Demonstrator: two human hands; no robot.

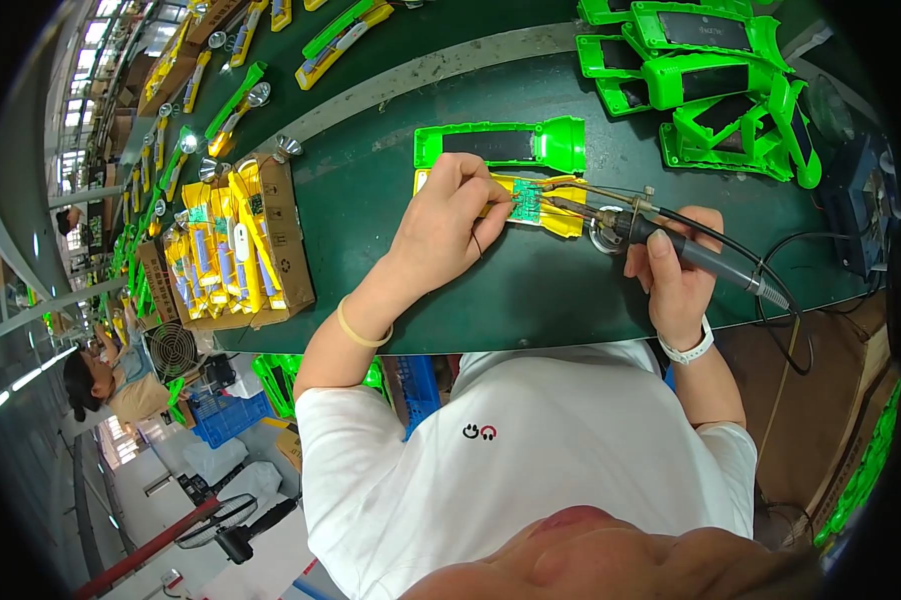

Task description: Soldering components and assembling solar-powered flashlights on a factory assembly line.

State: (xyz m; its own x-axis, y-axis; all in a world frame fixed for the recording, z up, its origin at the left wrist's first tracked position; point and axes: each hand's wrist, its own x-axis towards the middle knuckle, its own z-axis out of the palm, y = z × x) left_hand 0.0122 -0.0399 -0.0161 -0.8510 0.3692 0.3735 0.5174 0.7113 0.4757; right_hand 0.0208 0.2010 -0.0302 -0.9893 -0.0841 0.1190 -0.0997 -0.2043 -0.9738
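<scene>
My left hand (443,222) is closed in a pinch at the left side of a small green circuit board (526,203), with a thin dark wire showing below its fingers. The board sits in a yellow housing (568,221), partly covered by that hand. My right hand (674,285) grips a soldering iron (686,250) with a thin metal feed tube along its top. Its tip meets or hovers just over the board; I cannot tell which. Under the iron lies a round silver reflector (603,240). A green shell with a dark panel (561,145) lies just beyond the housing.
To the left stands a cardboard box (289,235) full of yellow housings. Green shells (706,85) are piled at the far right, beside a dark blue soldering station (861,195) with a trailing cable. Lamp parts (341,45) line the far side. Another person (136,395) sits at left.
</scene>
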